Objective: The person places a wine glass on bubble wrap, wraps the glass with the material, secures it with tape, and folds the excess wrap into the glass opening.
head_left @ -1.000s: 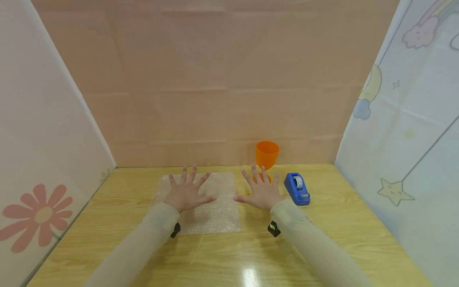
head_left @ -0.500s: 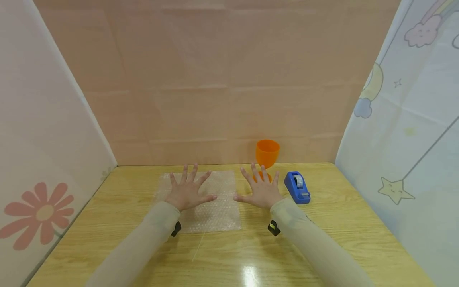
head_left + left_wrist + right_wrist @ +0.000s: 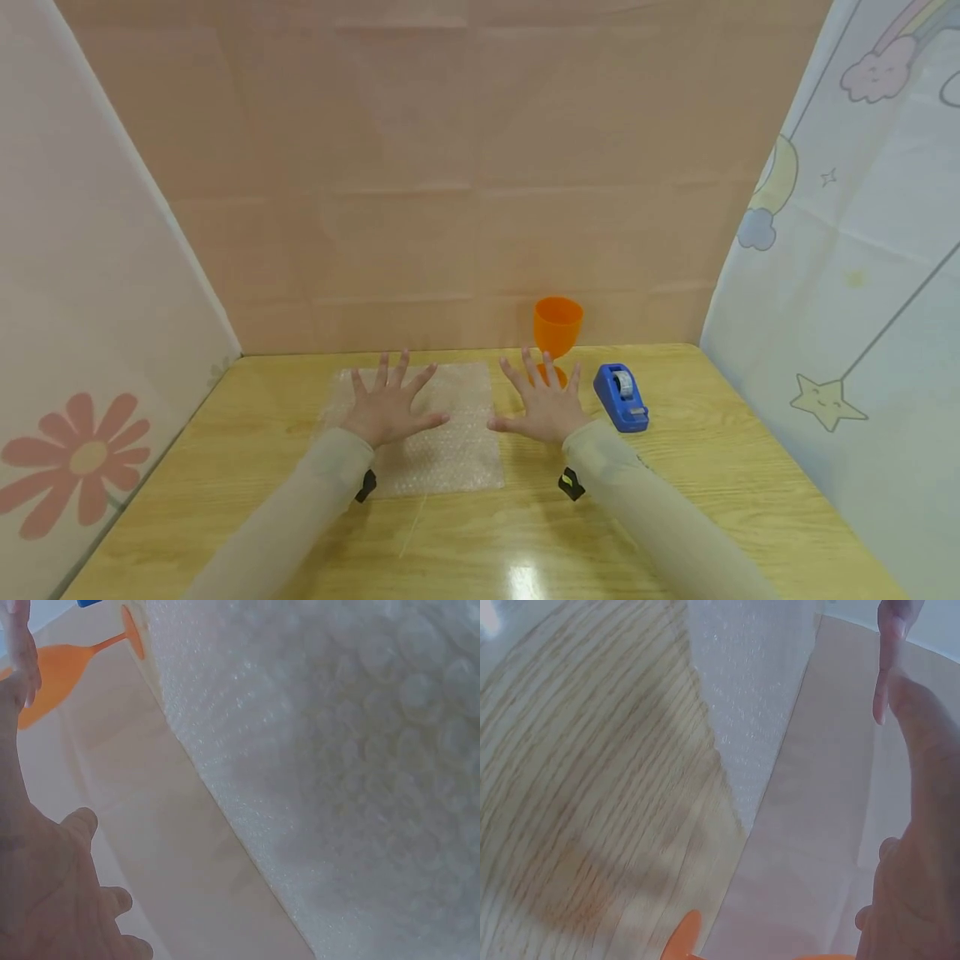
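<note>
My left hand (image 3: 386, 412) hovers with spread fingers above a sheet of bubble wrap (image 3: 450, 454), which lies flat on the table. To its right, my right hand (image 3: 547, 410) is held out the same way, palm down, holding nothing. Just beyond the right fingertips stands an orange plastic goblet (image 3: 558, 327), upright; those fingers hide part of its stem and base. A blue tape dispenser (image 3: 621, 397) with a roll of tape sits right of that hand. In the left wrist view the bubble wrap (image 3: 315, 750) fills much of the picture below the hand.
The wooden table (image 3: 675, 517) ends at a pinkish back wall (image 3: 390, 200). Printed cloth walls (image 3: 847, 275) rise on both sides. A thin pale strip (image 3: 412, 525) lies in front of the bubble wrap.
Both hands keep the same spread pose and nothing on the table has moved. Only the head view shifts slightly up and down.
</note>
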The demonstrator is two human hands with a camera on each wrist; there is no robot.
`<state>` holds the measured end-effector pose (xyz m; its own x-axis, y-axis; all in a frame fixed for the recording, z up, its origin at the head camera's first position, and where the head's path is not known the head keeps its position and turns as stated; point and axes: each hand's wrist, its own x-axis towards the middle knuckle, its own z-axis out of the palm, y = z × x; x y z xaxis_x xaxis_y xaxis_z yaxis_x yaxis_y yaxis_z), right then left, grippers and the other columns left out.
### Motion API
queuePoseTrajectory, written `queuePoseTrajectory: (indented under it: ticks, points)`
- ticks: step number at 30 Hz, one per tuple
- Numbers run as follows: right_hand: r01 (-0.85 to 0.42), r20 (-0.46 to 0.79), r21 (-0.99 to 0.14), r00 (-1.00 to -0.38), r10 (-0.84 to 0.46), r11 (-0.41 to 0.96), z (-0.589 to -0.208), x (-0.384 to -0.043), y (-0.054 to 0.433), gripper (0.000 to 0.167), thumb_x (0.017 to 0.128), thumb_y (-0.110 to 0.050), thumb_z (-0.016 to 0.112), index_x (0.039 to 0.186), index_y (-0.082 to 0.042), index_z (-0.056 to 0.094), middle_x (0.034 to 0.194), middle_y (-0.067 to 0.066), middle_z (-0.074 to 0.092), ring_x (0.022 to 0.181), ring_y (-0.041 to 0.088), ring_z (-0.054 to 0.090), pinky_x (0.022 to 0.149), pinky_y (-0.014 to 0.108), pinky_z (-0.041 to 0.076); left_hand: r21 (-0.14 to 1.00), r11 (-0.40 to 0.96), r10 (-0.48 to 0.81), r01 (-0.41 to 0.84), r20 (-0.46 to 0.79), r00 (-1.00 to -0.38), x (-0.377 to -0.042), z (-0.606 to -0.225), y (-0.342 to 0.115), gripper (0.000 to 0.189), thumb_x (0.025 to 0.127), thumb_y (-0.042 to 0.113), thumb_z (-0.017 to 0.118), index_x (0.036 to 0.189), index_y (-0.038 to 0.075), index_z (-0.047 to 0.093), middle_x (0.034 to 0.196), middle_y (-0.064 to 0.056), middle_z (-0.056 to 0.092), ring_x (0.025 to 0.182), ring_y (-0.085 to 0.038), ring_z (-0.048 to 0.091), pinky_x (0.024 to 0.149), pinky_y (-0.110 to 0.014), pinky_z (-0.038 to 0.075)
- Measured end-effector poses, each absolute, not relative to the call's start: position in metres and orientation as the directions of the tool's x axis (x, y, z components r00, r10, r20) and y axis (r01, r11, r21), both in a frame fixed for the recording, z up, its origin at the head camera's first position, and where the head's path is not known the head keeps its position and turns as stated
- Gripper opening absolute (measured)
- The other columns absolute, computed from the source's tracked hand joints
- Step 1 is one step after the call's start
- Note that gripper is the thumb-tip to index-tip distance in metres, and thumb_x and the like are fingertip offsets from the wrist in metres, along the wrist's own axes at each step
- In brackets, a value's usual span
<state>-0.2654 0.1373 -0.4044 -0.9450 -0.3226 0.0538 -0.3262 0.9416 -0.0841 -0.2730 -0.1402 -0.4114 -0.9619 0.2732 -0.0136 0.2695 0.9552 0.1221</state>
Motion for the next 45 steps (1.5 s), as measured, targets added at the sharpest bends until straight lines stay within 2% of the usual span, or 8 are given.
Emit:
queuePoseTrajectory:
  ticks: [17, 20, 22, 25, 27, 32, 37, 45]
  points:
    - [-0.323, 0.052, -0.079, -0.946, -0.320, 0.943, -0.411, -0.267, 0.140, 0.097, 0.078, -0.082, 0.046, 0.155, -0.036, 0.011, 0.163, 0.011, 0.003, 0.147, 0.043, 0.004, 0.103, 0.078, -0.005, 0.098, 0.955, 0.284, 0.281, -0.022, -0.959, -0.272, -0.411, -0.138, 0.090, 0.078, 0.087, 0.035, 0.153, 0.042, 0.013, 0.163, -0.011, -0.003, 0.146, -0.045, -0.005, 0.101, -0.079, -0.004]
    - [-0.326, 0.039, -0.098, -0.945, -0.324, 0.940, -0.412, -0.269, 0.142, 0.090, 0.083, -0.073, 0.052, 0.155, -0.033, 0.014, 0.162, 0.013, 0.006, 0.147, 0.043, 0.008, 0.104, 0.078, 0.000, 0.133, 0.950, 0.289, 0.282, -0.036, -0.957, -0.273, -0.413, -0.138, 0.085, 0.083, 0.080, 0.040, 0.154, 0.037, 0.018, 0.162, -0.014, 0.000, 0.146, -0.046, -0.002, 0.102, -0.079, -0.002]
    - [-0.340, 0.038, -0.138, -0.940, -0.338, 0.930, -0.412, -0.272, 0.143, 0.081, 0.088, -0.059, 0.058, 0.154, -0.027, 0.024, 0.160, 0.016, 0.016, 0.145, 0.044, 0.018, 0.107, 0.075, 0.008, 0.172, 0.943, 0.297, 0.285, -0.052, -0.953, -0.274, -0.412, -0.139, 0.079, 0.089, 0.070, 0.046, 0.153, 0.027, 0.028, 0.160, -0.018, 0.014, 0.144, -0.047, 0.014, 0.105, -0.076, 0.009]
    - [-0.346, 0.027, -0.203, -0.937, -0.348, 0.916, -0.411, -0.276, 0.144, 0.060, 0.092, -0.039, 0.064, 0.144, -0.016, 0.044, 0.146, 0.017, 0.045, 0.129, 0.037, 0.048, 0.105, 0.060, 0.035, 0.245, 0.928, 0.310, 0.281, -0.089, -0.946, -0.275, -0.409, -0.139, 0.059, 0.094, 0.048, 0.056, 0.138, 0.009, 0.051, 0.142, -0.021, 0.047, 0.127, -0.041, 0.047, 0.104, -0.062, 0.035]
    - [-0.332, 0.016, -0.245, -0.941, -0.338, 0.911, -0.410, -0.277, 0.144, 0.042, 0.092, -0.030, 0.066, 0.129, -0.012, 0.057, 0.125, 0.013, 0.062, 0.107, 0.029, 0.062, 0.092, 0.046, 0.050, 0.278, 0.918, 0.322, 0.283, -0.105, -0.941, -0.275, -0.405, -0.139, 0.037, 0.094, 0.035, 0.061, 0.116, 0.004, 0.064, 0.115, -0.014, 0.065, 0.101, -0.031, 0.063, 0.088, -0.048, 0.050]
    - [-0.277, -0.033, -0.301, -0.953, -0.301, 0.912, -0.406, -0.279, 0.146, 0.010, 0.092, -0.021, 0.067, 0.098, -0.014, 0.063, 0.080, -0.001, 0.064, 0.066, 0.015, 0.057, 0.061, 0.029, 0.050, 0.334, 0.904, 0.335, 0.266, -0.171, -0.927, -0.273, -0.399, -0.140, 0.018, 0.092, 0.023, 0.065, 0.078, 0.011, 0.062, 0.073, 0.000, 0.059, 0.064, -0.015, 0.052, 0.061, -0.031, 0.044]
    - [-0.280, -0.033, -0.323, -0.951, -0.306, 0.904, -0.404, -0.275, 0.151, 0.007, 0.092, -0.019, 0.066, 0.090, -0.015, 0.062, 0.071, -0.003, 0.058, 0.059, 0.014, 0.051, 0.054, 0.026, 0.044, 0.357, 0.905, 0.329, 0.231, -0.244, -0.912, -0.276, -0.394, -0.153, 0.018, 0.090, 0.026, 0.065, 0.081, 0.012, 0.060, 0.076, 0.000, 0.056, 0.068, -0.016, 0.049, 0.059, -0.030, 0.039]
    - [-0.271, -0.023, -0.330, -0.955, -0.295, 0.904, -0.405, -0.271, 0.163, 0.008, 0.092, -0.021, 0.067, 0.090, -0.016, 0.061, 0.070, -0.003, 0.057, 0.060, 0.015, 0.051, 0.054, 0.026, 0.042, 0.396, 0.911, 0.266, 0.117, -0.345, -0.900, -0.286, -0.377, -0.200, 0.031, 0.092, 0.029, 0.062, 0.107, 0.001, 0.059, 0.102, -0.014, 0.064, 0.088, -0.028, 0.062, 0.075, -0.045, 0.051]
